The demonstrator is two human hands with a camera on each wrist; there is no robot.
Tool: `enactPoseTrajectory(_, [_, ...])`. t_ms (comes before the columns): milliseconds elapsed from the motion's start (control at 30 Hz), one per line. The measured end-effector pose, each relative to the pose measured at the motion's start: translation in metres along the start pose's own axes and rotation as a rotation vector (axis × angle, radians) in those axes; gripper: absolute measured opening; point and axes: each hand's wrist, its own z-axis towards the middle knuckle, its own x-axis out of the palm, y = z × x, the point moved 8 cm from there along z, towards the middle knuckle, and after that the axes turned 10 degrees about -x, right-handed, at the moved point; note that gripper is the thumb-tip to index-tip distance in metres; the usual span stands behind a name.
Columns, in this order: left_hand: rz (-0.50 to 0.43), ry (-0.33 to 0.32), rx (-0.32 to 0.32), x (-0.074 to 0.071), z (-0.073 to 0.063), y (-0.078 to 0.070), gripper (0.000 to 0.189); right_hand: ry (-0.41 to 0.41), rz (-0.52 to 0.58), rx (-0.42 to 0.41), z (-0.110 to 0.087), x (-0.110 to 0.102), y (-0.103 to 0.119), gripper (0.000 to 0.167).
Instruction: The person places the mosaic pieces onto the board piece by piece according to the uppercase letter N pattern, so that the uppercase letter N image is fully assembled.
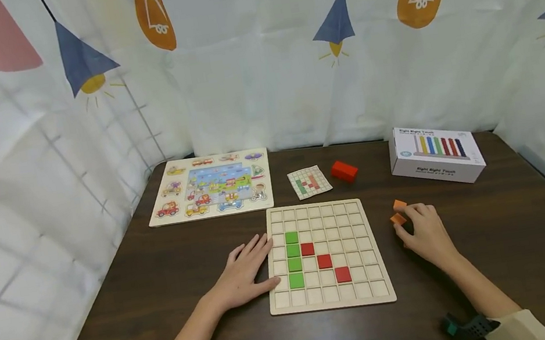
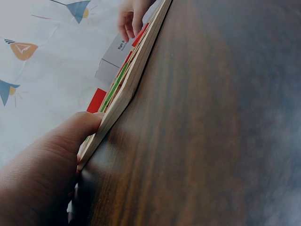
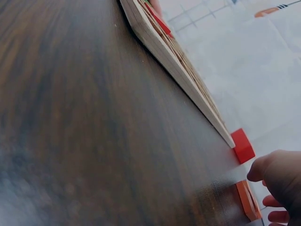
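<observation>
A wooden grid board (image 1: pixel 382 288) lies on the dark table, with a column of green square tiles (image 1: pixel 294 265) and a diagonal of red square tiles (image 1: pixel 325 261) in its cells. My left hand (image 1: pixel 240 274) rests at the board's left edge with fingers spread, its thumb (image 2: pixel 87 123) touching the rim. Right of the board, the thumb and forefinger of my right hand (image 1: pixel 427 234) pinch at small orange tiles (image 1: pixel 398 219), which sit on the table; the forefinger hides part of them. The right wrist view shows the orange tiles (image 3: pixel 247 200) beside the thumb.
Behind the board lie a small pattern card (image 1: pixel 309 182) and a red block (image 1: pixel 344 171). A picture puzzle board (image 1: pixel 158 216) is at the back left. At the back right stands a white box (image 1: pixel 439 171) with printed coloured bars. A patterned curtain (image 1: pixel 261 95) hangs behind the table.
</observation>
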Motion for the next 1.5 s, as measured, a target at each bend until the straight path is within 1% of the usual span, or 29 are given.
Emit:
enactPoseTrajectory(200, [-0.011,0.008,0.006,0.005,-0.004,-0.002,0.082,0.034,-0.001,0.038,-0.009,0.002,-0.002,0.032])
enactPoseTrajectory(500, [-0.025,0.012,0.007,0.006,-0.006,-0.003,0.081,0.069,0.005,0.048,-0.010,0.007,-0.004,0.030])
enactPoseTrajectory(633, [-0.020,0.009,0.008,0.004,-0.006,-0.002,0.081,0.061,0.003,0.046,-0.010,0.008,-0.004,0.029])
enactPoseTrajectory(900, [-0.018,-0.005,0.012,0.000,-0.005,-0.003,0.081,0.015,-0.004,0.036,-0.008,0.009,-0.006,0.025])
enactPoseTrajectory(1100, [-0.012,0.005,0.005,0.002,-0.007,-0.003,0.081,0.007,-0.006,0.034,-0.010,0.008,-0.007,0.023])
enactPoseTrajectory(1233, [-0.024,0.010,0.005,0.004,-0.007,-0.003,0.081,0.004,-0.005,0.036,-0.011,0.008,-0.007,0.023])
enactPoseTrajectory(1400, [-0.018,0.000,0.003,0.002,-0.004,-0.002,0.082,0.016,0.004,0.034,-0.006,0.009,-0.007,0.023])
enactPoseTrajectory(1500, [-0.014,-0.019,0.007,0.000,0.000,-0.001,0.082,0.009,0.019,0.025,0.000,0.008,-0.008,0.023])
